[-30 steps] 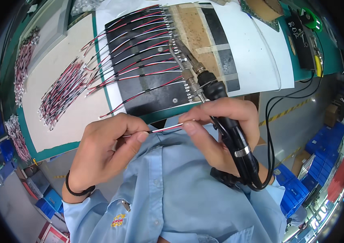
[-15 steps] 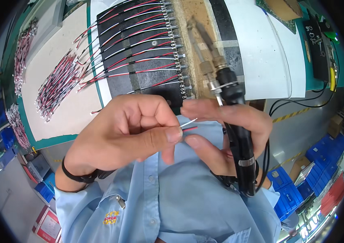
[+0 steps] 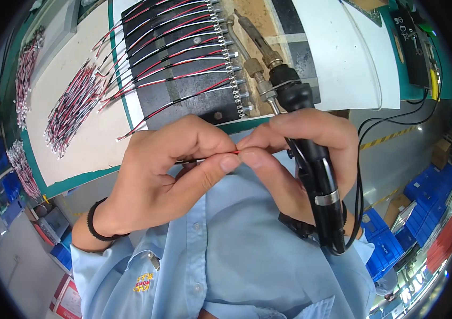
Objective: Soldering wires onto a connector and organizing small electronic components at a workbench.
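In front of my shirt, my left hand [image 3: 170,175] pinches a thin wire pair between thumb and forefinger. A short red wire [image 3: 236,152] shows between the two hands, and a dark length runs back under the left fingers. My right hand [image 3: 274,178] pinches the wire ends, which its fingertips hide. The same hand also holds a black soldering iron [image 3: 321,175], with a metal feed tube [image 3: 252,66] beside its barrel. The iron's tip points away over the bench. Just beyond my hands lies a black fixture [image 3: 207,109] carrying several red, white and black wire pairs beside a row of metal terminals [image 3: 235,87].
Bundles of red, white and black wires [image 3: 72,109] lie on a pale board [image 3: 114,151] at the left. A white sheet [image 3: 343,64] covers the bench at right. The iron's black cable [image 3: 360,175] trails down at right. Blue bins [image 3: 377,244] stand beyond.
My right fingertips have closed on the wire ends, which were exposed and apart before. The iron's tip has shifted left and farther away. One more wire pair shows at the fixture's near end.
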`<action>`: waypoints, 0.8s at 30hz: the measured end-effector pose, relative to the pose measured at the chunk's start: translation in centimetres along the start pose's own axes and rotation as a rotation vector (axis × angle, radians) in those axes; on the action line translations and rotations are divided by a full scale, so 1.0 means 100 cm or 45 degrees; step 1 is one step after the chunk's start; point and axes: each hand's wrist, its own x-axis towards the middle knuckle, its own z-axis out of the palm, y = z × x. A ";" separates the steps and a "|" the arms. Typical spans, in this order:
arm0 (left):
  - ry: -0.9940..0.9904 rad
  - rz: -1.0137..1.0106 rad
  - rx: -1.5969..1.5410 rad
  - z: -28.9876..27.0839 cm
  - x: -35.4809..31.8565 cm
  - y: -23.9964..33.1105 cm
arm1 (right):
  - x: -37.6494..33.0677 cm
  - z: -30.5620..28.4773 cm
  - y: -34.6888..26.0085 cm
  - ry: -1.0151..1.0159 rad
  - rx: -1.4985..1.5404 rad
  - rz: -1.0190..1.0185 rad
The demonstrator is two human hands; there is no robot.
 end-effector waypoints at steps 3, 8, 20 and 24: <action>0.013 -0.180 -0.206 -0.002 -0.008 0.002 | -0.002 0.003 -0.001 0.008 0.021 0.042; 0.013 -0.320 -0.379 -0.004 -0.008 0.003 | -0.004 0.004 0.003 -0.024 0.017 0.083; 0.148 -0.253 -0.405 -0.001 -0.001 -0.002 | -0.005 0.014 0.008 0.162 0.132 0.144; 0.076 -0.324 -0.231 -0.007 0.007 0.004 | -0.003 0.022 0.014 0.351 0.062 0.100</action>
